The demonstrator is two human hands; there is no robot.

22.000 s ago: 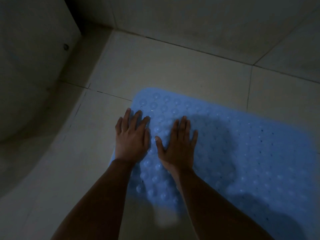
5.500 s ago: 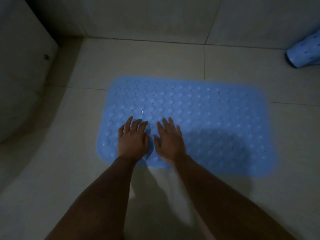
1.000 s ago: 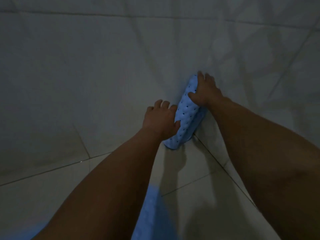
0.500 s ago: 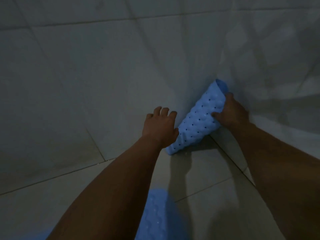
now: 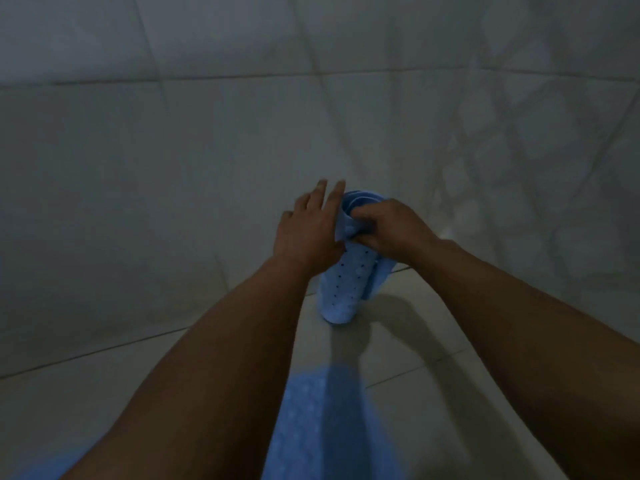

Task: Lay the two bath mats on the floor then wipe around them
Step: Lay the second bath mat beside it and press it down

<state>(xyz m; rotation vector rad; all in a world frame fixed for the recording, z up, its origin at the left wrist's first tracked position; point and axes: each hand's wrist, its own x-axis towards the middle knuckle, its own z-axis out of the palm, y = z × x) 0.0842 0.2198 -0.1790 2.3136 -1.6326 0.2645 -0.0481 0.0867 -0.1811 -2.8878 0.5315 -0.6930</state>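
The flat bath mat (image 5: 311, 427) lies on the tiled floor (image 5: 398, 358) beneath my forearms. Beyond it, the rolled bath mat (image 5: 343, 289) stands on end at the foot of the tiled wall (image 5: 173, 168), leaning toward me, its lower end on the floor. My right hand (image 5: 391, 230) reaches over the top, fingers curled, pinching the roll's upper edge. My left hand (image 5: 308, 230) rests flat against the roll's left side, fingers straight and slightly spread, pointing up.
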